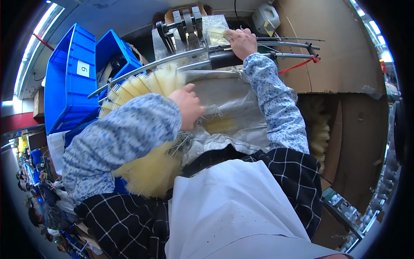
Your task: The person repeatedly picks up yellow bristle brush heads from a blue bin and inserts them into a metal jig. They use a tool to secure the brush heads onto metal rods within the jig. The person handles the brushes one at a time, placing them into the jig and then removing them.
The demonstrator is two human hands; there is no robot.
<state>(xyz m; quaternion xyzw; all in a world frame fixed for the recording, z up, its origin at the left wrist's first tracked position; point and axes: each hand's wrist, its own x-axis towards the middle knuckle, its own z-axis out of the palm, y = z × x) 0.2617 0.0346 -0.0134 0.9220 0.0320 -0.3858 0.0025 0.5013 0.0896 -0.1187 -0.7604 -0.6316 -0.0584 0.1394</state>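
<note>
My right hand (242, 43) reaches up to the metal machine (186, 28), its fingers closed at the edge of a small pale-yellow bristle brush (215, 37). Lower and to the left is my left hand (187, 108), its fingers partly spread and nothing visible in them. It hovers over a grey sheet (235, 95) draped across my lap, with loose thin metal wires (183, 140) close by. A row of pale-yellow bristle brushes (133, 88) sits along a metal rod (151, 64), just beyond my left forearm. The brushes nearest that hand are blurred.
Blue plastic bins (71, 82) stand at the left. More yellow brushes (151, 172) lie under my left arm, and others (319, 134) in a cardboard box (358, 142) at right. Metal rods with a red tie (302, 64) stick out rightward. A whitish jug (265, 19) stands behind.
</note>
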